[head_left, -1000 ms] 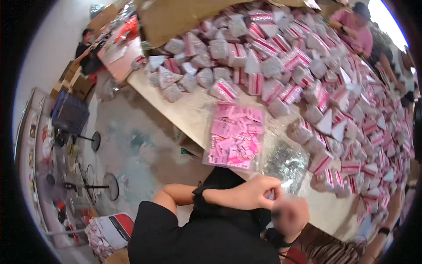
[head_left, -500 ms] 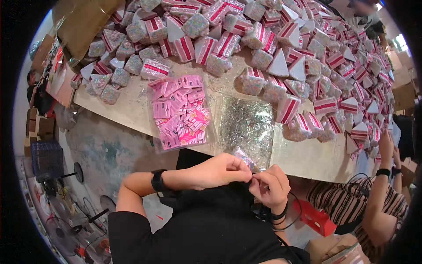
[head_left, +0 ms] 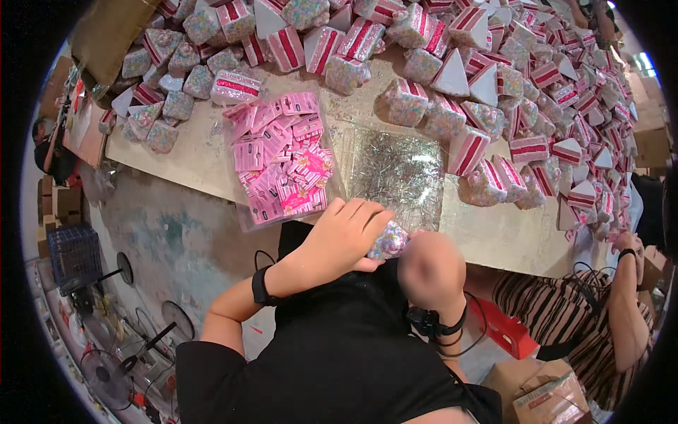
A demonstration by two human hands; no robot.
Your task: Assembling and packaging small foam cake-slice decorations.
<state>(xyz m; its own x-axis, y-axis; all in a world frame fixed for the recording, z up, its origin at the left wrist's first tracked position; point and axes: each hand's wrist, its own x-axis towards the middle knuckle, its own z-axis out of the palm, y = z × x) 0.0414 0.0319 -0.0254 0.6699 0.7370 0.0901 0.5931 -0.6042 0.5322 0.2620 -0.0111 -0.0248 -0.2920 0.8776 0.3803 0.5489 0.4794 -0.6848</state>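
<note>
A toy cake slice (head_left: 388, 242) with a glittery, sprinkle-like coating is in my left hand (head_left: 344, 237), whose fingers curve over it from the left, just above my lap by the table's near edge. My right hand (head_left: 432, 272) is close against the slice's right side; a blur smears its fingers, so its grip is hidden. Left of my hands, pink printed cards (head_left: 286, 166) fill a shallow clear plastic tray (head_left: 247, 225). Beyond my hands lies a flat sheet covered in silvery shreds (head_left: 397, 173).
Similar cake slices (head_left: 470, 152) with white and pink sides heap across the back and right of the table (head_left: 487, 244). A co-worker's arm (head_left: 621, 311) is at the right. A red stool (head_left: 505, 332) and a cardboard box (head_left: 547, 392) stand below; fans (head_left: 106, 374) stand at left.
My left hand has moved up and left, now curved over the cake slice instead of pinching near the right fingertips. The slice shows more. The whole view has shifted slightly.
</note>
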